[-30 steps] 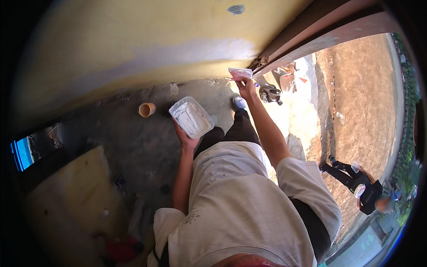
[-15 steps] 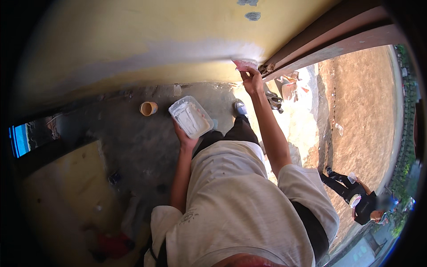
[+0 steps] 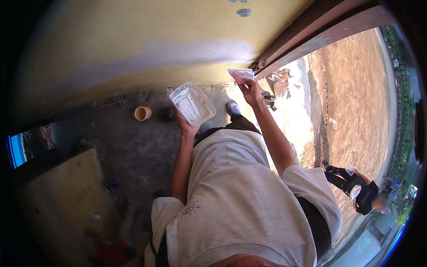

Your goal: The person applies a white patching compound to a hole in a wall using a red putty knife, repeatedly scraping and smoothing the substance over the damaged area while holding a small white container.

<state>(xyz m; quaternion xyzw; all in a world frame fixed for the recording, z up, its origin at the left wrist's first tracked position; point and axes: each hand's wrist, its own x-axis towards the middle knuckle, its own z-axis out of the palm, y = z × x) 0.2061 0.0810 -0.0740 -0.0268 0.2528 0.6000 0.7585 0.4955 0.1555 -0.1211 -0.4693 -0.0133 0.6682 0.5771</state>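
Observation:
My left hand [image 3: 188, 128] grips a clear rectangular plastic tub [image 3: 207, 114] by its near side. White paste [image 3: 190, 101] is smeared over the inside of the tub. In my right hand [image 3: 251, 92] is a flat reddish putty spreader [image 3: 241, 75], pinched between thumb and fingers, with whitish residue along its broad edge. The spreader is close to the foot of a yellow wall [image 3: 147, 26], near the brown post; whether it touches the wall I cannot tell. A pale whitish patch [image 3: 178, 53] runs across the wall's lower part.
A small yellowish bucket [image 3: 142, 113] stands on the grey floor [image 3: 138, 138]. A brown post or frame [image 3: 311, 44] edges the wall at right. Scraps [image 3: 280, 84] lie beyond my right hand. Farther right, another person [image 3: 356, 189] holds a white container on sunlit brown ground.
My right hand has drawn the putty spreader down and away from the wall's pale patch. The tub in my left hand has moved slightly up and to the right.

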